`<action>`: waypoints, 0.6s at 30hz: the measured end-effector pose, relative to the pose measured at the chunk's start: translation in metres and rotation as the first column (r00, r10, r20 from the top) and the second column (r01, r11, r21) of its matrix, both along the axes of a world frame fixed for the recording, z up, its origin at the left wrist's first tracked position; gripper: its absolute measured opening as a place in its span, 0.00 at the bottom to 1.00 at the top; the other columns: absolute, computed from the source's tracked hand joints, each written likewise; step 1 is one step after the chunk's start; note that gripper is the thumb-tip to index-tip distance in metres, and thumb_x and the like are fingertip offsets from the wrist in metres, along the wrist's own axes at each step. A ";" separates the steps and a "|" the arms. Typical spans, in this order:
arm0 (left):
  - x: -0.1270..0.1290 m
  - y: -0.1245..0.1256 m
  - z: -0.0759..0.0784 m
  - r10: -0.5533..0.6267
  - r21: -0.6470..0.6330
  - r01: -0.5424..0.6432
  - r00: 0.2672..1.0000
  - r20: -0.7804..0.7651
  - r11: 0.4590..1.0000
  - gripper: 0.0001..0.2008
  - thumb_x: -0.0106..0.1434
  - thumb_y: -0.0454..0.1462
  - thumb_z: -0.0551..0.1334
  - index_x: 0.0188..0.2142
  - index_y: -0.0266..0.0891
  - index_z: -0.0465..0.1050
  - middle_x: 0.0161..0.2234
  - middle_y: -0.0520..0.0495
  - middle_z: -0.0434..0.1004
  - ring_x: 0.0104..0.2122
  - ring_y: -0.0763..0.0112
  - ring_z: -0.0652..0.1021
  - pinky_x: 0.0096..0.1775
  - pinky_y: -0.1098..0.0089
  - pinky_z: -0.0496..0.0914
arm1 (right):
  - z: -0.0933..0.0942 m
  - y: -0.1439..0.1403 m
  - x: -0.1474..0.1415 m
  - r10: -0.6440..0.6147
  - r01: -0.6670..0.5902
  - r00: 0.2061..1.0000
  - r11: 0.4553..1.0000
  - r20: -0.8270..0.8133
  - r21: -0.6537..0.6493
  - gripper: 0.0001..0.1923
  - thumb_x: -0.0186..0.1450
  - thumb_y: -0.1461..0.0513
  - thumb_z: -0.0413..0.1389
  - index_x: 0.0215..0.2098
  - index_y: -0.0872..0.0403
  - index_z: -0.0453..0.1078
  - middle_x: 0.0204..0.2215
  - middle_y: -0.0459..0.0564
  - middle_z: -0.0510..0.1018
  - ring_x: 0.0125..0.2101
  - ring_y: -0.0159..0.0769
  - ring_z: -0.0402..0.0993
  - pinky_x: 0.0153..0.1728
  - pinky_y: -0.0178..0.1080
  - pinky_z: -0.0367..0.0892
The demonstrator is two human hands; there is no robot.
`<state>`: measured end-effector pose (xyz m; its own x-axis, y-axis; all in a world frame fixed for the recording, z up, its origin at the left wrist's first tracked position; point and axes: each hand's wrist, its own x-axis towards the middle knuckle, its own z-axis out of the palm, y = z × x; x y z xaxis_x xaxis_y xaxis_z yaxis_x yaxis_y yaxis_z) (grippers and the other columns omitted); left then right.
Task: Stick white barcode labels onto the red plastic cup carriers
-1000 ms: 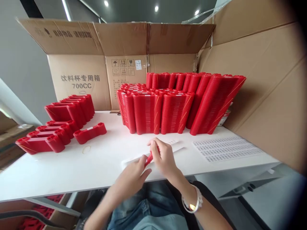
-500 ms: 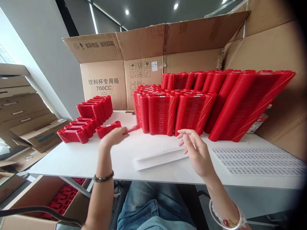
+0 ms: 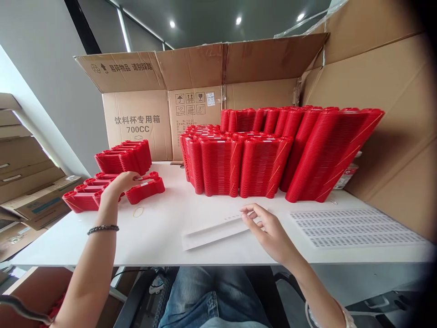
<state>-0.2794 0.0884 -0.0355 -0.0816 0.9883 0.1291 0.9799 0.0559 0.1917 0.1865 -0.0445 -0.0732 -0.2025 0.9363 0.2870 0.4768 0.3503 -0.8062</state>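
Two bare hands are seen well apart above a white table. At the left, a slim red piece appears to be pinched by the left hand, which is poised at a low red stack topped with a small white label; whether the piece is touching the stack cannot be told. Nothing is gripped by the right hand, whose fingers are loosely curled over the far end of a white strip; contact with the strip cannot be confirmed. A thin elastic band is seen lying just in front of the low red stack, while short red bundles are ranged to the stack's left and tall red bundles are stood near the middle, before a cardboard wall. To the right, a printed sheet is laid flat. By the look of the scene, the step in hand is the adding of one piece to the low red stack. For this to be finished, the piece's ends are to be matched to those of the stack, settled squarely and let go; a light, level touch is called for, since the stack could be nudged askew. Only the left hand seems needed for that.
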 end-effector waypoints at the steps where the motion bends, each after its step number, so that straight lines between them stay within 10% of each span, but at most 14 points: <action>1: 0.000 0.003 -0.002 -0.004 -0.023 0.003 1.000 -0.015 1.000 0.13 0.67 0.43 0.61 0.42 0.34 0.73 0.39 0.47 0.77 0.36 0.67 0.78 0.39 0.62 0.75 | -0.001 0.000 0.000 0.001 -0.001 1.000 1.000 0.009 -0.007 0.15 0.69 0.49 0.49 0.42 0.49 0.69 0.43 0.49 0.77 0.40 0.39 0.72 0.34 0.39 0.68; 18: 0.007 0.008 -0.010 0.016 -0.159 -0.031 0.995 -0.099 0.987 0.15 0.68 0.43 0.61 0.48 0.35 0.72 0.46 0.44 0.76 0.43 0.62 0.78 0.44 0.58 0.74 | -0.014 -0.005 0.007 0.079 -0.077 0.994 0.996 0.069 -0.037 0.12 0.71 0.51 0.49 0.42 0.48 0.68 0.42 0.48 0.76 0.39 0.37 0.72 0.43 0.42 0.67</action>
<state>-0.2725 0.0964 -0.0457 -0.1000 0.9947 -0.0218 0.9914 0.1015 0.0826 0.1935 -0.0490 -0.0873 -0.2941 0.9259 0.2373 0.5049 0.3613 -0.7840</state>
